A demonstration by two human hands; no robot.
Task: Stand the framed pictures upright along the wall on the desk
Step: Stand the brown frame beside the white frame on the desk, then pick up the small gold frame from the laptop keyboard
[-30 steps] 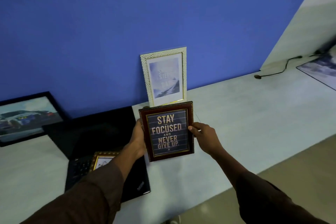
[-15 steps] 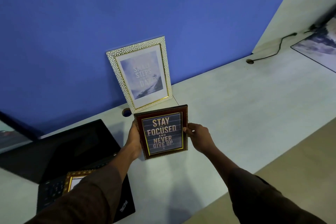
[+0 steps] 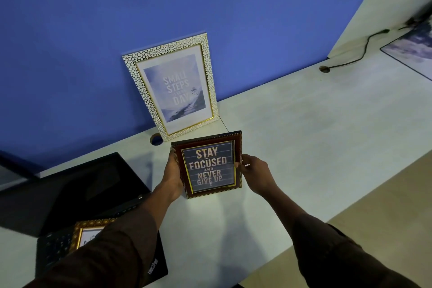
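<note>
A dark brown frame reading "Stay focused and never give up" [image 3: 208, 165] is held over the pale desk [image 3: 304, 135], facing me. My left hand [image 3: 171, 172] grips its left edge and my right hand [image 3: 256, 170] grips its right edge. Behind it a white pebbled frame reading "Small steps every day" [image 3: 171, 85] leans upright against the blue wall [image 3: 210, 2]. A small gold ornate frame [image 3: 87, 232] lies flat on the laptop keyboard, partly hidden by my left sleeve.
An open black laptop [image 3: 77, 192] sits at the left. A round cable hole [image 3: 156, 140] lies beside the white frame. A black cable [image 3: 355, 51] runs from a second hole at the far right, near a printed mat [image 3: 413, 51]. A black-framed picture edge [image 3: 11, 170] shows at far left.
The view has swung right and closer, so the white frame and the laptop have shifted in the frame. Both hands keep the brown frame between them, now nearer the white frame's base.
</note>
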